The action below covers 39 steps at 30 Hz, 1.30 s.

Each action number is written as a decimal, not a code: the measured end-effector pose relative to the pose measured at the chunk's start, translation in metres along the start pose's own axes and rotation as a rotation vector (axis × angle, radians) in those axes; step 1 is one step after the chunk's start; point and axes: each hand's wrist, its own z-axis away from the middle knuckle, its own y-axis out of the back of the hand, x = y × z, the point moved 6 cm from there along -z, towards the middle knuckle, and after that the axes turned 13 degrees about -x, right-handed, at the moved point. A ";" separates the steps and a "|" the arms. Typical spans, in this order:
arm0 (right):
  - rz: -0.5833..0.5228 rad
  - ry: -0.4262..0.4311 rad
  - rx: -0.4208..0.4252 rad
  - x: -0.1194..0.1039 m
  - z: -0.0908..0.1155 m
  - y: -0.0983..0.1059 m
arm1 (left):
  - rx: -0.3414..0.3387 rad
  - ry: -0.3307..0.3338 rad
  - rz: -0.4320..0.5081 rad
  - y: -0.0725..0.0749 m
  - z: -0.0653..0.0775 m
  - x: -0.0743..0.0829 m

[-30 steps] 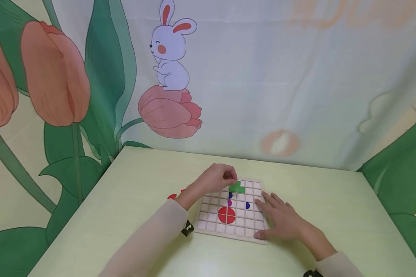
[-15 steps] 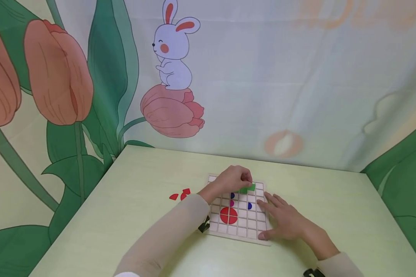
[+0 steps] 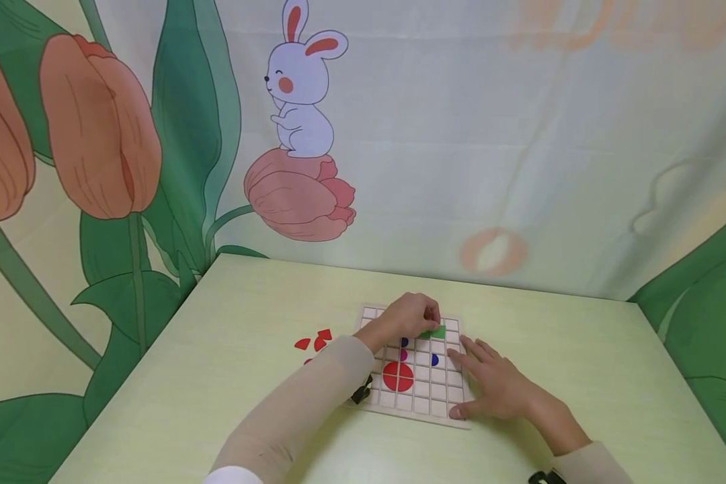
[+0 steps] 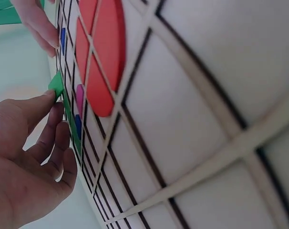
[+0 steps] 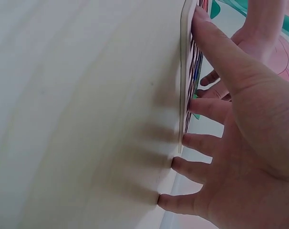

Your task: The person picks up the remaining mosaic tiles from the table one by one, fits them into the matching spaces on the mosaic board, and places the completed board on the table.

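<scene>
My left hand (image 3: 407, 314) reaches over the far part of a pale wooden grid board (image 3: 422, 405). Its thumb and fingers pinch a small green tile (image 4: 56, 84), seen at the board's edge in the left wrist view. More green (image 3: 439, 332) shows just below the fingertips in the head view, partly hidden by the hand. My right hand (image 3: 499, 386) lies spread along the board's right side, thumb on the near corner, fingertips at the edge. On the grid sit a red circle of quarter pieces (image 3: 390, 369), a pink piece (image 3: 403, 355) and two dark blue pieces (image 3: 435, 360).
Several loose red pieces (image 3: 302, 344) lie on the pale yellow table (image 3: 175, 396), left of the board and partly behind the left sleeve (image 3: 302, 396). A printed cloth (image 3: 411, 168) with tulips and a rabbit hangs behind the table's back edge.
My left hand has moved right along the far rows with the green tile, then settled lower by a little. More loose red pieces show at left. The right hand stays in place.
</scene>
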 end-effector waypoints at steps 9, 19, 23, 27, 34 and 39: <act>-0.001 0.002 0.001 0.000 0.001 0.001 | 0.006 -0.042 -0.074 -0.006 -0.006 -0.003; -0.020 0.009 -0.005 0.000 -0.001 -0.002 | -0.005 -0.072 -0.092 -0.009 -0.009 -0.002; -0.017 0.001 -0.003 0.002 -0.001 -0.004 | -0.010 -0.071 -0.093 -0.010 -0.009 -0.001; -0.012 0.006 0.006 0.004 0.000 -0.004 | -0.005 -0.071 -0.111 -0.010 -0.009 0.000; -0.005 0.018 0.015 0.005 0.000 -0.005 | -0.017 -0.075 -0.128 -0.006 -0.004 0.004; -0.002 0.023 0.018 0.006 0.000 -0.005 | -0.008 -0.082 -0.143 -0.008 -0.006 0.003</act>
